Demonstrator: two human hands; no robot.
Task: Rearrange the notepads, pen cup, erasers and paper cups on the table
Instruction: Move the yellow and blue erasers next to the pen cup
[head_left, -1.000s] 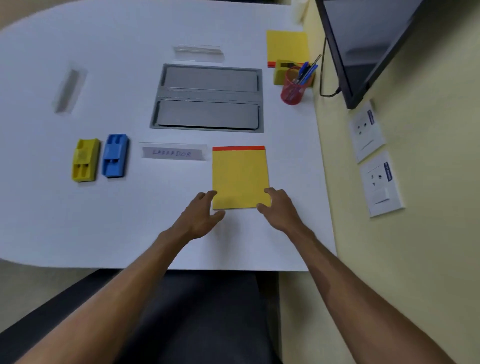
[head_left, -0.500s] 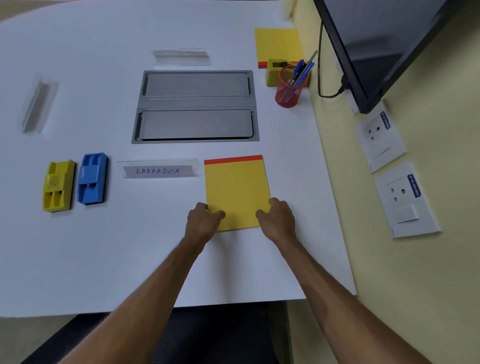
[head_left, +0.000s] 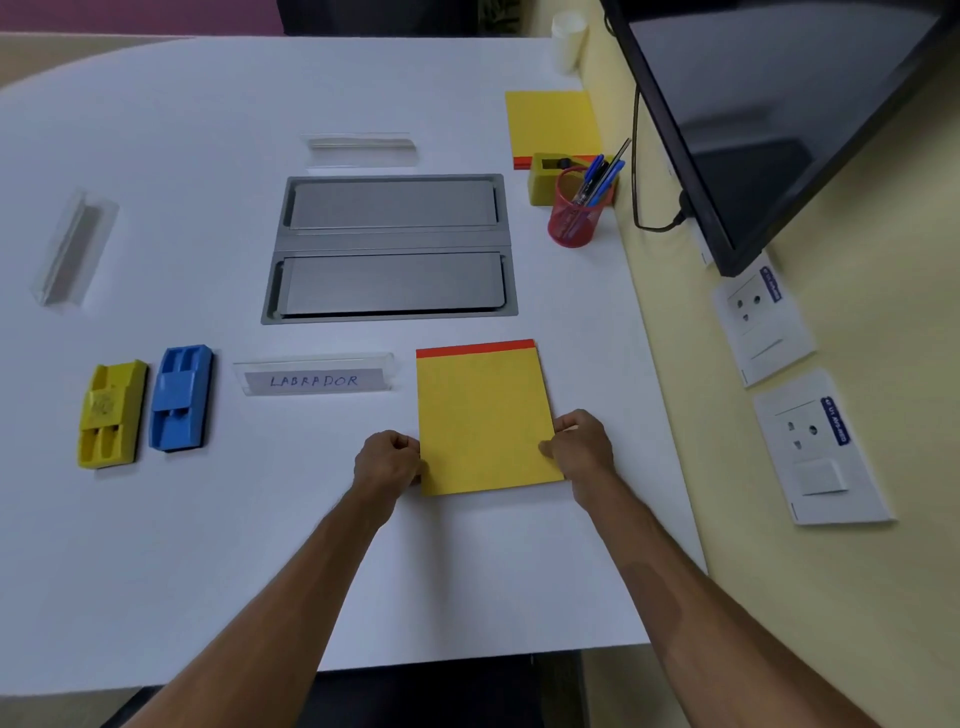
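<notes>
A yellow notepad (head_left: 483, 415) with a red top strip lies flat on the white table (head_left: 208, 545) in front of me. My left hand (head_left: 387, 460) grips its left edge and my right hand (head_left: 582, 447) grips its right edge. A second yellow notepad (head_left: 553, 124) lies at the far right. In front of it stand a yellow eraser (head_left: 543, 179) and a red mesh pen cup (head_left: 574, 215) holding blue pens. A yellow eraser (head_left: 111, 413) and a blue eraser (head_left: 181, 397) lie side by side at the left. White paper cups (head_left: 567, 39) stand stacked at the far right corner.
A grey metal hatch (head_left: 392, 249) is set into the table's middle. A clear name holder reading LABRADOR (head_left: 314, 375) sits left of the near notepad; two more clear holders (head_left: 361, 148) (head_left: 72, 249) lie farther off. A black monitor (head_left: 769, 104) and wall sockets (head_left: 810, 441) line the right wall.
Both hands slid from the notepad's near corners up its side edges and closed on it. The camera view shifted, showing more of the table's far end.
</notes>
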